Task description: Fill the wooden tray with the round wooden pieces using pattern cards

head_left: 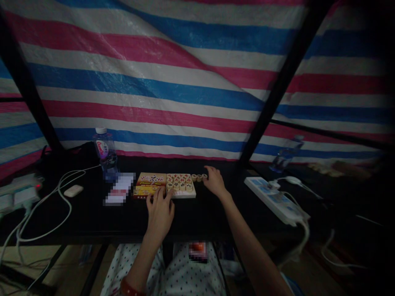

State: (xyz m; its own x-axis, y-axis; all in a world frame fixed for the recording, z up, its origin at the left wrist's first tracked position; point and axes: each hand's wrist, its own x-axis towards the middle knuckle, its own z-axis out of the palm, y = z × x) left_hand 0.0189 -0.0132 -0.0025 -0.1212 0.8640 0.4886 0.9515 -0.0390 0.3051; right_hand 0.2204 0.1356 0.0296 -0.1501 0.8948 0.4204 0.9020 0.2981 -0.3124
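Note:
On the black table lies a red and yellow box lid (149, 184) with Chinese characters. Against its right side is a white tray (184, 195) holding several round wooden chess pieces (179, 179) in rows, some with red and some with dark characters. My left hand (160, 207) rests at the front edge of the lid and tray, its fingers apart and nothing held. A short row of loose pieces (198, 177) lies just right of the tray. At the right end of that row is my right hand (214, 181), thumb and fingers apart, touching or nearly touching the end piece.
Left of the lid are a blurred-out flat item (120, 189), a clear bottle (105, 154) and a small pale case (73, 190). White cables and chargers lie far left. A white power strip (274, 201) and another bottle (286, 154) stand right. Striped sheeting hangs behind.

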